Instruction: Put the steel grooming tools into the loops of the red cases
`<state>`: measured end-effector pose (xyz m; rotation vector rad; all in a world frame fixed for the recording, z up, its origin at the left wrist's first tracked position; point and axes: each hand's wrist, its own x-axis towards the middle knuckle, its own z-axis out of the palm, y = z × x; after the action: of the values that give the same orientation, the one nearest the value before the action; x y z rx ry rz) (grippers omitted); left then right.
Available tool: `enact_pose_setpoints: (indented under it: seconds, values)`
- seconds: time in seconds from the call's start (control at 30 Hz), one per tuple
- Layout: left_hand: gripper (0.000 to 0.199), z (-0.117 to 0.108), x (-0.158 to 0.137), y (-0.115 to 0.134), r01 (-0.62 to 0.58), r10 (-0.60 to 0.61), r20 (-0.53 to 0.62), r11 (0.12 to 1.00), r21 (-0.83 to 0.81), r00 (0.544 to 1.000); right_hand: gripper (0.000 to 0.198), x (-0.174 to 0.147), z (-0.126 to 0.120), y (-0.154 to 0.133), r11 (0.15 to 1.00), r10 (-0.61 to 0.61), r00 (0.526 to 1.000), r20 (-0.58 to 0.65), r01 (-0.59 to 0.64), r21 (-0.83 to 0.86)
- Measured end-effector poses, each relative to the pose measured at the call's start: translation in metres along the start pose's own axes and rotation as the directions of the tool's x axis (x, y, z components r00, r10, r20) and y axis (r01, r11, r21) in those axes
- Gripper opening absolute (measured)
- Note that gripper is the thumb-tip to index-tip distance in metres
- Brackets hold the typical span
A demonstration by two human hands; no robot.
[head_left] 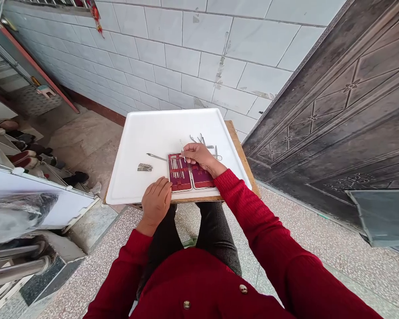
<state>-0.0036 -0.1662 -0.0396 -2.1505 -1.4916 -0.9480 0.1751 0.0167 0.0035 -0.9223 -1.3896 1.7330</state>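
Note:
An open manicure case (181, 186) with a dark red lining lies on a white tray (159, 128). Several slim metal tools (177, 168) sit in rows in its left half. Between thumb and fingers, my right hand (199, 156) pinches a thin manicure tool (181, 144) above the case; its exact kind is too small to tell. My left hand (157, 199) lies palm down at the tray's near edge, fingertips against the case's left side. To the left are a nail clipper (144, 167) and a slender pointed metal tool (157, 156).
Beyond my right hand lie nippers (199, 139) and small scissors (217, 155). The tray rests on a wooden table (234, 133) against a tiled wall (186, 57). A dark metal door (335, 110) stands to the right, a shoe rack (23, 150) to the left.

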Motion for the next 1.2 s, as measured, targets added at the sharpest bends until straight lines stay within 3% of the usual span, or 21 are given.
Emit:
enact_pose_setpoints:
  seconds: [0.3, 0.6, 0.9, 1.03, 1.2]
  values:
    - [0.024, 0.001, -0.001, -0.002, 0.002, -0.002, 0.004, 1.000, -0.004, 1.000, 0.038, -0.005, 0.000, 0.001, 0.994, -0.092, 0.996, 0.015, 0.093, -0.064]
    - [0.024, 0.001, 0.000, -0.002, -0.013, 0.013, -0.012, 1.000, 0.010, 1.000, 0.026, -0.008, 0.001, -0.001, 0.997, -0.073, 0.997, -0.001, 0.073, -0.021]
    - [0.026, 0.003, -0.002, -0.003, 0.029, -0.028, 0.014, 0.999, -0.033, 1.000, 0.028, -0.011, 0.004, -0.003, 0.987, -0.089, 0.996, -0.001, 0.088, -0.138]
    - [0.029, 0.004, -0.004, -0.004, 0.046, -0.044, 0.038, 0.997, -0.059, 0.998, 0.028, -0.009, 0.003, 0.002, 0.977, -0.089, 0.995, -0.049, 0.078, -0.196]
    - [0.027, 0.003, -0.003, -0.004, 0.033, -0.032, 0.033, 0.999, -0.040, 0.999, 0.023, -0.007, 0.001, 0.008, 0.985, -0.103, 0.989, -0.104, 0.088, -0.145]
